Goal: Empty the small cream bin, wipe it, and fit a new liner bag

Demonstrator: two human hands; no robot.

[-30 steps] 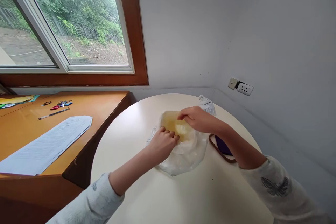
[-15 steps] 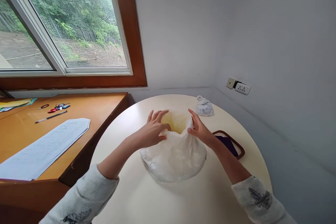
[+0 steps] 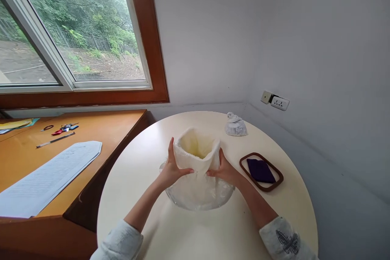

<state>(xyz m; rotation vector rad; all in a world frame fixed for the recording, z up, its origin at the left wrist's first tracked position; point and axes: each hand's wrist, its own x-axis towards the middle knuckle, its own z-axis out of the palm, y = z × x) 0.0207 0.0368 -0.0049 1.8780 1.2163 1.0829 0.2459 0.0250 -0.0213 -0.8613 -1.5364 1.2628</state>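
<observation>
Found near the middle of a round, off-white counter (image 3: 128, 166): a squat, milky-white, crinkled plastic bag (image 3: 199, 185), drawn in at the neck, mouth open upward and pale yellow inside. Observed grasping at both flanks: bare left hand (image 3: 170, 172) at 8 o'clock from the mouth, bare right hand (image 3: 225, 169) at 4 o'clock, each with thumb laid on the front below the rim. Cannot see most of the fingers; cannot tell firmness of grip. Judge as governing relation: neck of the bag directly between both hands, neither clearly nearer. Note axis of the opening roughly upright, broader base spread from 9 to 3 o'clock. Also recorded, well apart from the hands: a white, knotted-looking bundle (image 3: 236, 126), material uncertain, between 1 and 2 o'clock from the bag; a dark-brown, rounded rectangular frame (image 3: 268, 189) near 3 o'clock, around a dark-purple, flat, cloth-like piece (image 3: 261, 170).
</observation>
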